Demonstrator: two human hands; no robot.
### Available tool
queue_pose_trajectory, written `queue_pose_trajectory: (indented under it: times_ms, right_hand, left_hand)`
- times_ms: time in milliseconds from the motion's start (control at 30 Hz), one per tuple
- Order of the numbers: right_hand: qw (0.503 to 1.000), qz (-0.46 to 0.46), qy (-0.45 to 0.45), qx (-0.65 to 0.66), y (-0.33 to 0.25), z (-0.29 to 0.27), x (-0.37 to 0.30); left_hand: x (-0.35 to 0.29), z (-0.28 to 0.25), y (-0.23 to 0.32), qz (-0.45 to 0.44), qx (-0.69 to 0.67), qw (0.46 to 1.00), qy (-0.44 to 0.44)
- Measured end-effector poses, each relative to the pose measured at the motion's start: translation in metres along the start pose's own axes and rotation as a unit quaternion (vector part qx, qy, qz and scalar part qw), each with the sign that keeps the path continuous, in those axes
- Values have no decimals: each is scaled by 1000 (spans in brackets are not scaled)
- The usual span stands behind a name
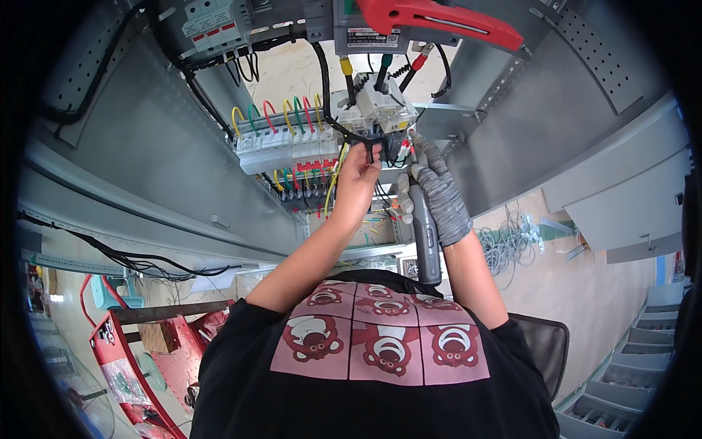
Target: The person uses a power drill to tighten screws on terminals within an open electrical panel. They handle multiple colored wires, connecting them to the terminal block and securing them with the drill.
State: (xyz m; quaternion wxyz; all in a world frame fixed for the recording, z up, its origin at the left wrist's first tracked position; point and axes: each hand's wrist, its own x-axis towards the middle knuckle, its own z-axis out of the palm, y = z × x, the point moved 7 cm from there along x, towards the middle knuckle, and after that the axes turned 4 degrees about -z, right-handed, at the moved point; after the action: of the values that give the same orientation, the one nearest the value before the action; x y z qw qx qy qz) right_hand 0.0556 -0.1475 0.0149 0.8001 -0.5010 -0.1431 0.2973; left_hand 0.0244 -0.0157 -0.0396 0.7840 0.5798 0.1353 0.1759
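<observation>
My bare left hand (360,170) reaches up into a metal cabinet, its fingers closed on a bundle of black wires (355,137). My right hand (443,199), in a grey knit glove, grips a dark grey electric screwdriver (425,238). The tool's tip points up at the right side of a block with a clear cover (395,119); gloved fingers partly hide the tip. Thin wires with red and white ends (404,150) hang between the two hands. Left of them runs a row of white circuit breakers (289,146) with yellow, green and red wires looped above.
A large red handle (446,22) juts out at the top, above thick black cables with coloured sleeves. Grey cabinet walls (545,110) flank both arms. Coiled grey wire (512,249) lies on the floor at right. A red cart (172,358) stands lower left, parts bins (621,380) lower right.
</observation>
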Motion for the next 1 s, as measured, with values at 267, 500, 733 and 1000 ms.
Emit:
queue_pose_trajectory:
  times_ms: [267, 500, 733, 1000]
  right_hand:
    - [1000, -13, -2, -3, 1, -4, -26]
    - [1000, -17, 4, -13, 5, -7, -27]
    - [1000, -4, 12, -19, 2, -5, -21]
    - [1000, -10, -5, 7, 12, -15, -44]
  left_hand:
    - [2, 3, -8, -20, -9, 1000, 3]
    - [0, 2, -16, -6, 46, 998, 39]
    - [-19, -14, -23, 67, 126, 986, 81]
    - [6, 9, -32, -163, -147, 975, -25]
